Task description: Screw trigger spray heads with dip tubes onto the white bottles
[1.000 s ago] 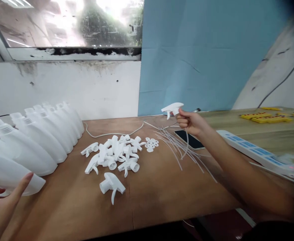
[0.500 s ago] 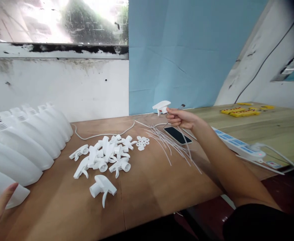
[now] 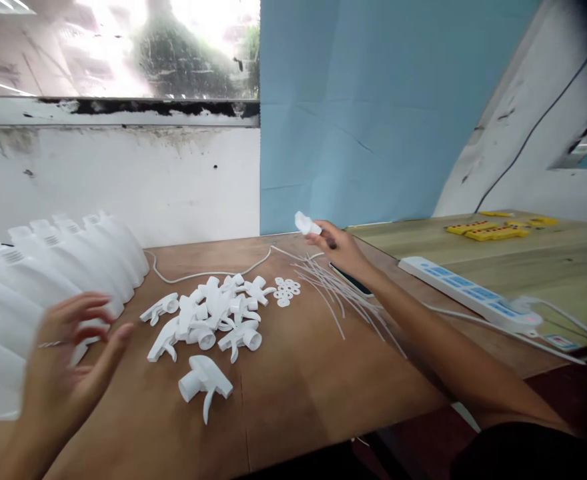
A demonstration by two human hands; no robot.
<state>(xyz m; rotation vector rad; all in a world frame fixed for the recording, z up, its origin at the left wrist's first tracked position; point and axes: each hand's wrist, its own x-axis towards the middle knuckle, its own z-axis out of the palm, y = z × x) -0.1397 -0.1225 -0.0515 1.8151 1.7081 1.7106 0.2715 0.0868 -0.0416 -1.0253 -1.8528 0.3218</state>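
Though stained, wall behind tabletop.

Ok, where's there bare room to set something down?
The widest patch is the brown tabletop right of the lone spray head, in front of the thin tubes. A smaller one lies on the wood-grain table, between the power strip and the yellow pieces. Crowded: left, with bottles and the left hand; middle, with piled spray heads.
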